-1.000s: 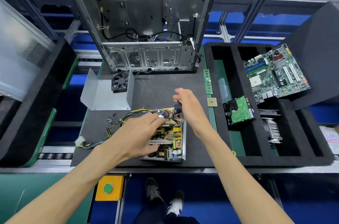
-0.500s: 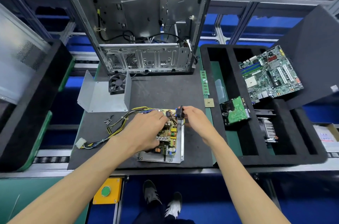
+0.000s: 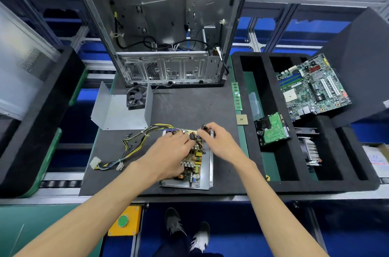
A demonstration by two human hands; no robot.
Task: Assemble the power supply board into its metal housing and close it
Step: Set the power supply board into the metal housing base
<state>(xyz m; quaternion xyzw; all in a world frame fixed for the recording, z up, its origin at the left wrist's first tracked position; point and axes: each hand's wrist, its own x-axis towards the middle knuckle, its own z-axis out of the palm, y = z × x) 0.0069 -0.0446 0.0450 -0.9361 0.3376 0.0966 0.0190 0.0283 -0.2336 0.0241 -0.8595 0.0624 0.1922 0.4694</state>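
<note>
The left hand (image 3: 168,151) lies flat on the board (image 3: 194,157), fingers spread. The right hand (image 3: 219,141) pinches a black socket (image 3: 205,127). Seat the socket squarely in the tray (image 3: 207,170) wall, clear of wires (image 3: 136,141).

Bright even overhead light, soft shadows, wide-angle edge distortion

My left hand (image 3: 168,153) covers the left half of the power supply board (image 3: 194,161), so the parts beneath it are hidden. My right hand (image 3: 219,143) hides the far right corner of the metal housing (image 3: 207,172); whatever small dark part my fingertips pinch there is too blurred to name. The computer case (image 3: 164,25) is cut off at the top edge. Small screws (image 3: 127,136) left of the cable bundle (image 3: 134,145) are too tiny to count.
</note>
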